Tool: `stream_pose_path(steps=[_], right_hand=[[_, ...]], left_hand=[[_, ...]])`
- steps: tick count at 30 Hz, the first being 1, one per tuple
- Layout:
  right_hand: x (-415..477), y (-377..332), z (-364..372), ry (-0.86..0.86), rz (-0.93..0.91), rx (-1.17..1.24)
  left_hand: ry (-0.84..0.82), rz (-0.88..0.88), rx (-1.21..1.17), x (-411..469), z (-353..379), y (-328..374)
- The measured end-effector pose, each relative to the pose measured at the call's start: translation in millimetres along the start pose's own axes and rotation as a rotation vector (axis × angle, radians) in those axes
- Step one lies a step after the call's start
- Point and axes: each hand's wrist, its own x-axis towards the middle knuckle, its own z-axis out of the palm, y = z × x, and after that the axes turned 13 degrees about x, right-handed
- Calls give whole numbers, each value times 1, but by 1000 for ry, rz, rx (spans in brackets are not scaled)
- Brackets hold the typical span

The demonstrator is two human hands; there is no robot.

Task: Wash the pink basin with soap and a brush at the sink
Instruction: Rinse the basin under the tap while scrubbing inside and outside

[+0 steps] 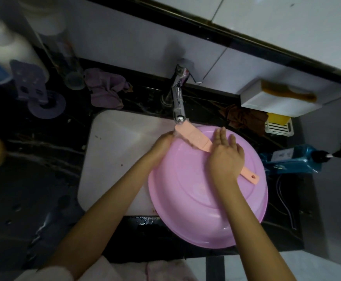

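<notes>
The pink basin (pixel 202 199) lies upside down, tilted over the right part of the white sink (pixel 115 159), its rim reaching out over the black counter. A salmon-pink brush (pixel 190 136) lies across the basin's bottom, with its head just under the tap (pixel 178 104). My right hand (pixel 226 157) rests flat on the brush handle with straight fingers and presses it onto the basin. The handle's end sticks out behind my wrist. My left hand (pixel 161 144) grips the basin's far left rim with curled fingers.
On the black counter right of the sink are a white soap dish with yellow soap (pixel 278 122), a blue pump bottle (pixel 295 159) and a brown cloth (pixel 244 118). A purple cloth (pixel 105 90) and bottles (pixel 7 57) stand at the back left.
</notes>
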Motion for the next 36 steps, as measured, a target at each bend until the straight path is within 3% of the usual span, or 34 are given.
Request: stream_pose_path(steps=[6, 8, 11, 16, 19, 21, 23, 26, 28, 31, 36], right_hand=[[5, -6, 0, 2, 14, -4], [4, -4, 2, 14, 19, 5], [0, 1, 3, 24, 37, 27], [-2, 3, 3, 31, 46, 48], [-2, 3, 4, 33, 55, 44], [-1, 2, 3, 27, 58, 49], [0, -1, 3, 23, 52, 41], [4, -5, 3, 15, 46, 23], [5, -5, 3, 2, 50, 30], [3, -1, 1, -1, 58, 43], [-7, 13, -6, 11, 100, 67]], left_hand=[[70, -138, -127, -7, -1, -24], [116, -106, -47, -9, 1, -30], [81, -2, 108, -3, 0, -23], [-68, -89, 181, 46, -7, -48], [-50, -58, 187, 0, -14, -26], [7, 41, 139, -19, -18, -29], [183, 106, 162, -35, -24, -38], [395, 73, 246, -43, -22, -53], [316, -121, 272, -39, -19, -65], [43, -278, -12, -35, -11, -78], [131, -269, -179, -27, -11, -66]])
